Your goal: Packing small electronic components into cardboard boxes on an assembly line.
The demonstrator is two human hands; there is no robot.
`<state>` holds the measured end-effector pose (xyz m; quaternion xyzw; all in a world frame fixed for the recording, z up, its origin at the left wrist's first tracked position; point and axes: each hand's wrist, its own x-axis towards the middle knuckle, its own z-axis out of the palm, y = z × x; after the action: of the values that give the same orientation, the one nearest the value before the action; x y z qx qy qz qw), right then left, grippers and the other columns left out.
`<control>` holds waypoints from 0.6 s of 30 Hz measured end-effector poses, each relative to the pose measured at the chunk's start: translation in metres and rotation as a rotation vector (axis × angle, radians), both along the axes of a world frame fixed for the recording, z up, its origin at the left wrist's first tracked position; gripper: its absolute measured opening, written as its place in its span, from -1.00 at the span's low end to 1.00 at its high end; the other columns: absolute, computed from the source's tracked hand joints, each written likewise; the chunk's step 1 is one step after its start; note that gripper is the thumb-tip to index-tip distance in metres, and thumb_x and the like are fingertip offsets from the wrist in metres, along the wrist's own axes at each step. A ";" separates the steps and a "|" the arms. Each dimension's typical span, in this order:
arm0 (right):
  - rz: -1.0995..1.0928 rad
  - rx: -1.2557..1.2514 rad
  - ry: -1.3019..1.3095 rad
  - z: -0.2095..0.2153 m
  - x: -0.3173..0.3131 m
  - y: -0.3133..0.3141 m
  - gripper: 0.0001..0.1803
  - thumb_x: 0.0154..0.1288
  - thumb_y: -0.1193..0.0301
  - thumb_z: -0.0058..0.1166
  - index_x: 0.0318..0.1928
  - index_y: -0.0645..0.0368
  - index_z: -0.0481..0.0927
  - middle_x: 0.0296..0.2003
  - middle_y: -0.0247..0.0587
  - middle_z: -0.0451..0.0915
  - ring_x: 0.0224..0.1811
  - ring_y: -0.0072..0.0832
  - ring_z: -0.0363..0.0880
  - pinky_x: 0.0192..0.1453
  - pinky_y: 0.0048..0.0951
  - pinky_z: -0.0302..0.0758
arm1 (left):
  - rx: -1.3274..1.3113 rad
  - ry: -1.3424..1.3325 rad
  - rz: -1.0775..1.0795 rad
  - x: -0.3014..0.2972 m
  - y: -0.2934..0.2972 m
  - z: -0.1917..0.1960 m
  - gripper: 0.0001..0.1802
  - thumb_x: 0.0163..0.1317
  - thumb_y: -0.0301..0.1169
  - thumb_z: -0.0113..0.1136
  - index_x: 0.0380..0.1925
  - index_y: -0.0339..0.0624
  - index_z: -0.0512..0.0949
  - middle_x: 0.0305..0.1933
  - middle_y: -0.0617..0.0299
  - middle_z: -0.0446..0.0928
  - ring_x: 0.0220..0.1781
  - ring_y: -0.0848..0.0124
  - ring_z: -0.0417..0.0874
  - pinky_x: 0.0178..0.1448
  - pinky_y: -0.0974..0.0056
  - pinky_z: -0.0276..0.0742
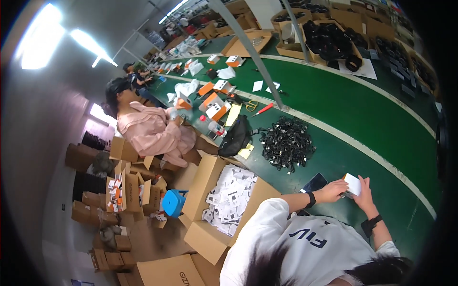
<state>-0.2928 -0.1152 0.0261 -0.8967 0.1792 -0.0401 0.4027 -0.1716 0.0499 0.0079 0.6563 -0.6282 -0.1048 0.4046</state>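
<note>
- Both hands grip a small white card [353,183] over the green table [343,109]: left hand [332,190] pinching its near edge, right hand [365,193] closed behind.
- Best keep it steady, near the phone [314,182].

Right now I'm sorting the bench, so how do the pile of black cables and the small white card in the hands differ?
The pile of black cables is dark, tangled and large; the small white card is pale, flat and single. The cables lie untouched; the card is held by left hand and right hand. Both are over the green table.

Green table [362,119] — black cables [286,143], phone [314,182], scissors [251,105]
</note>
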 end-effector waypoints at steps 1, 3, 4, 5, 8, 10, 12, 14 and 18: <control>0.016 -0.047 -0.003 -0.001 0.006 -0.011 -0.08 -0.31 0.58 0.27 0.17 0.10 0.12 -0.02 0.01 0.17 -0.06 0.04 0.38 0.00 -0.21 0.41 | -0.043 -0.033 0.075 0.001 0.003 0.001 -0.65 -0.13 -0.53 0.17 -0.23 -0.31 0.44 -0.13 0.01 0.45 -0.03 0.13 0.45 0.08 0.20 0.37; -0.003 -0.149 0.004 0.002 0.019 -0.037 -0.02 -0.34 0.55 0.31 0.19 0.06 0.08 0.01 0.05 0.16 -0.03 0.07 0.36 0.04 -0.14 0.39 | 0.037 0.175 0.216 0.000 0.014 0.015 -0.68 -0.08 -0.51 0.15 -0.24 -0.30 0.44 -0.15 0.02 0.44 -0.09 0.17 0.47 0.01 0.23 0.41; -0.015 -0.139 -0.010 0.005 0.027 -0.056 0.00 -0.34 0.55 0.31 0.21 0.03 0.06 0.02 0.06 0.16 0.01 0.07 0.32 0.07 -0.15 0.37 | 0.116 0.393 0.344 0.000 0.022 0.023 -0.71 -0.03 -0.49 0.13 -0.24 -0.29 0.44 -0.17 0.04 0.44 -0.15 0.20 0.50 -0.06 0.25 0.44; -0.066 -0.144 -0.019 -0.016 0.030 -0.090 -0.01 -0.33 0.58 0.29 0.21 0.03 0.07 0.03 0.06 0.16 0.04 0.04 0.30 0.10 -0.18 0.35 | 0.094 0.347 0.408 0.000 0.031 0.025 -0.73 0.04 -0.44 0.12 -0.22 -0.27 0.44 -0.22 0.06 0.43 -0.25 0.28 0.51 -0.17 0.31 0.46; -0.166 -0.169 -0.166 -0.026 0.044 -0.174 -0.06 -0.30 0.64 0.23 0.20 0.01 0.10 -0.04 0.06 0.19 0.02 -0.04 0.32 0.10 -0.28 0.36 | 0.237 0.581 0.617 0.002 0.075 -0.002 -0.69 0.07 -0.39 0.12 -0.20 -0.33 0.42 -0.18 0.08 0.51 -0.15 0.29 0.56 -0.05 0.31 0.46; -0.330 -0.270 -0.153 -0.045 0.041 -0.233 -0.09 -0.25 0.60 0.23 0.20 -0.01 0.10 -0.06 0.06 0.18 -0.05 0.01 0.37 0.03 -0.23 0.41 | 0.306 0.669 0.616 -0.002 0.110 0.007 -0.71 0.07 -0.39 0.13 -0.23 -0.35 0.43 -0.22 0.08 0.55 -0.15 0.31 0.58 -0.05 0.29 0.46; -0.554 -0.300 -0.070 -0.048 0.049 -0.265 -0.16 -0.22 0.52 0.24 0.16 -0.02 0.14 -0.07 0.02 0.19 -0.12 0.05 0.42 -0.01 -0.19 0.43 | 0.379 0.542 0.766 -0.019 0.139 0.024 -0.72 0.08 -0.37 0.14 -0.24 -0.32 0.44 -0.27 0.09 0.56 -0.23 0.32 0.58 -0.16 0.29 0.46; -0.695 -0.343 -0.060 -0.058 0.046 -0.297 -0.19 -0.22 0.52 0.24 0.13 0.00 0.16 -0.08 -0.01 0.20 -0.13 0.03 0.43 -0.01 -0.19 0.42 | 0.400 0.564 0.858 -0.037 0.164 0.017 -0.73 0.10 -0.32 0.14 -0.31 -0.32 0.44 -0.39 0.15 0.54 -0.35 0.40 0.54 -0.23 0.32 0.45; -0.728 -0.296 0.004 -0.089 0.013 -0.347 -0.26 -0.19 0.53 0.22 0.09 0.03 0.20 -0.05 -0.02 0.21 -0.07 -0.02 0.40 0.02 -0.22 0.41 | 0.615 0.635 1.009 -0.067 0.195 0.010 -0.63 0.18 -0.17 0.02 -0.45 -0.34 0.39 -0.53 -0.02 0.45 -0.48 0.14 0.45 -0.35 0.20 0.37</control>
<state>-0.2803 -0.4619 -0.0624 -0.8230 0.4785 -0.2040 0.2283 -0.2390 0.2447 0.0184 0.8923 -0.0362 -0.2650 0.3638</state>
